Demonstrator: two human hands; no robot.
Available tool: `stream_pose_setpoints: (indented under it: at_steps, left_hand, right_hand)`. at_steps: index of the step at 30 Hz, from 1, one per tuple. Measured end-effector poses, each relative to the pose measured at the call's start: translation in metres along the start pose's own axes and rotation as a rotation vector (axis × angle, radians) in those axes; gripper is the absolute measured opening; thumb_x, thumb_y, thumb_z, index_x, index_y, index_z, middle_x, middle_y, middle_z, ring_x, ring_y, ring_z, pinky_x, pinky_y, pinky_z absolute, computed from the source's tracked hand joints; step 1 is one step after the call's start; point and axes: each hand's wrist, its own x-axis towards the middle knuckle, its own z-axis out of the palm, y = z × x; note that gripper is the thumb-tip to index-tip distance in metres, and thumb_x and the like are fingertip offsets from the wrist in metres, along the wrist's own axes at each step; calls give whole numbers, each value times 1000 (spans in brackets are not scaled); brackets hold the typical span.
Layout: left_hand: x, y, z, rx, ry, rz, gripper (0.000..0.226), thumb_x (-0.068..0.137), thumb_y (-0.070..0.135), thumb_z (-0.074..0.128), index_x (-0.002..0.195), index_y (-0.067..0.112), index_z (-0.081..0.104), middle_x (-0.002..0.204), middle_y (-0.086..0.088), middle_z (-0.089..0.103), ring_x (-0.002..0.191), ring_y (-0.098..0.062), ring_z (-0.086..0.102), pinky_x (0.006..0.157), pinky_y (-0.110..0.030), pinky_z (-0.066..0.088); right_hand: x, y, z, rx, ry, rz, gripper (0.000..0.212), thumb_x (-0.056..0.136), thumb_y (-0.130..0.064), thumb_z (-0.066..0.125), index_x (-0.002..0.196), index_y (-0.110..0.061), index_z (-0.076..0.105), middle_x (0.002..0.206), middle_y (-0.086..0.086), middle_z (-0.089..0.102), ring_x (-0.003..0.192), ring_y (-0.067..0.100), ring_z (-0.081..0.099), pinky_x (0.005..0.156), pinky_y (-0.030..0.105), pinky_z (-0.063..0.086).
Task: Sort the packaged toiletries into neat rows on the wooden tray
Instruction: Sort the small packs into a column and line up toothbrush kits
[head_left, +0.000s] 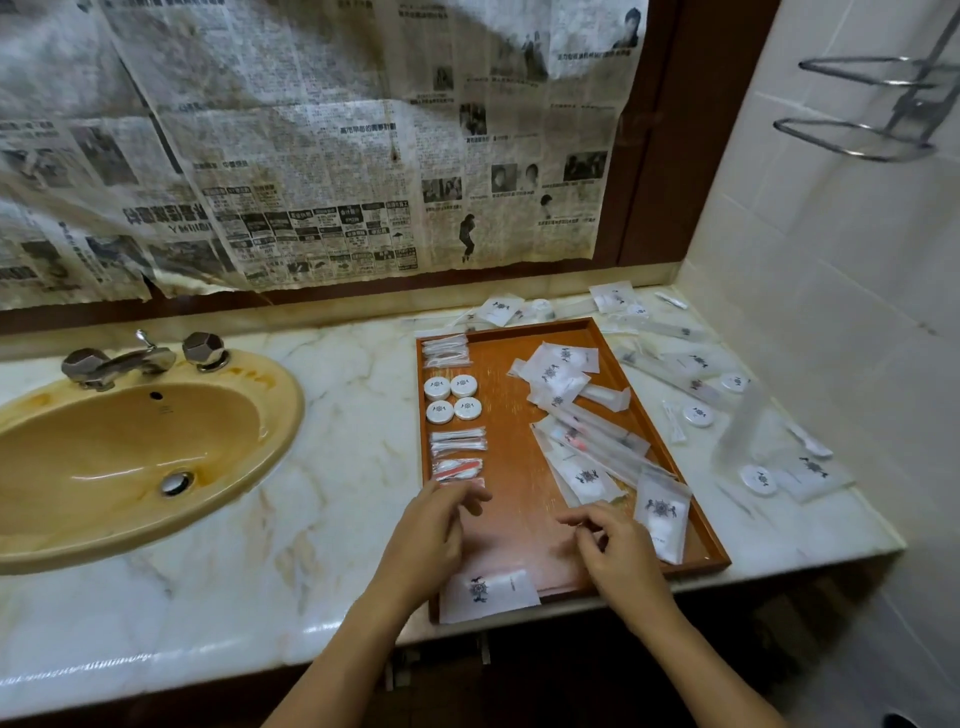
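**Both hands low over the near end of the tray**

Nearest to us, our two forearms reach in from below. Our left hand (434, 530) hovers over the tray's near left part, palm turned inward, fingers loosely bent and blurred; it grasps nothing that we can see. Our right hand (613, 545) is beside it, back up, fingers curled with the tips close together; whether they pinch something thin, we cannot tell.

Under the hands, a flat packet (488, 592) with a dark emblem lies at the near edge of the tray (506, 457). A similar sachet (662, 519) leans at the near right wall.

Further, along the left wall, sorted things stand in rows: swab packets (458, 441), then four round boxes (452, 397) in a square. The right half holds a loose pile (576, 415) of packets.

Beyond the tray, more toiletries (696, 374) lie scattered on the counter (337, 415). The sink (140, 447) is on the left.
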Motion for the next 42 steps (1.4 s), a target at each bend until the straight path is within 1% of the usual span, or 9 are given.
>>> stream_pose_setpoints:
  at_steps: [7, 11, 13, 18, 21, 25, 32, 37, 42]
  left_hand:
    - [54, 41, 43, -49, -110, 55, 36, 96, 9, 44, 109, 38, 61, 100, 21, 62, 99, 4, 52, 85, -21, 47]
    - [80, 69, 76, -39, -177, 90, 28, 96, 14, 50, 111, 32, 65, 94, 25, 60, 92, 1, 52, 75, -12, 39]
    - [92, 77, 94, -74, -206, 34, 23, 96, 19, 54, 112, 30, 66, 101, 19, 65, 89, 2, 55, 74, -9, 40]
    - [109, 90, 125, -92, -272, -138, 29, 96, 25, 57, 123, 20, 63, 124, 3, 66, 108, -12, 62, 93, -30, 50]
    - [117, 97, 136, -74, -288, -172, 34, 96, 29, 57, 128, 19, 61, 127, 3, 65, 110, -13, 61, 93, -28, 50]
    - [124, 104, 143, -50, -302, -166, 34, 95, 27, 56, 128, 19, 61, 126, 2, 65, 110, -13, 61, 95, -29, 49]
    - [124, 114, 152, 67, -296, -25, 27, 92, 22, 56, 118, 26, 62, 111, 4, 65, 98, -13, 61, 80, -28, 52]
    - [124, 115, 156, 35, -267, -52, 17, 93, 24, 53, 108, 25, 61, 95, -1, 71, 87, -18, 65, 75, -34, 54]
    - [125, 111, 154, -97, -246, -101, 18, 92, 18, 52, 106, 26, 61, 83, 2, 67, 75, -14, 62, 61, -26, 45]
  right_hand:
    - [7, 19, -64, -111, 312, 305, 12, 91, -22, 61, 99, -28, 68, 89, -8, 67, 79, 5, 60, 68, 25, 46]
    - [5, 32, -85, -244, 307, 467, 11, 90, -27, 59, 87, -23, 69, 83, -3, 69, 77, 19, 64, 66, 30, 52]
    - [3, 36, -90, -310, 260, 534, 18, 90, -34, 58, 78, -23, 67, 77, -3, 67, 71, 19, 61, 61, 29, 50]
    - [5, 40, -90, -365, 146, 658, 34, 83, -50, 59, 70, -20, 66, 69, -7, 65, 65, 15, 62, 56, 29, 51]
    - [8, 41, -85, -357, 127, 675, 33, 81, -51, 62, 68, -21, 65, 67, -8, 64, 65, 14, 62, 60, 32, 54]
    - [9, 41, -89, -294, 137, 667, 19, 86, -35, 62, 71, -25, 63, 73, -11, 64, 69, 10, 60, 57, 28, 49]
    - [6, 47, -94, -208, 70, 634, 23, 87, -36, 64, 70, -23, 68, 65, -6, 68, 65, 11, 64, 64, 34, 57]
    - [9, 41, -92, -187, 3, 599, 18, 89, -31, 66, 74, -22, 70, 58, -3, 68, 55, 6, 63, 59, 27, 53]
    - [9, 37, -95, -134, 28, 597, 17, 88, -29, 65, 73, -23, 70, 61, -2, 68, 53, 9, 61, 60, 32, 53]
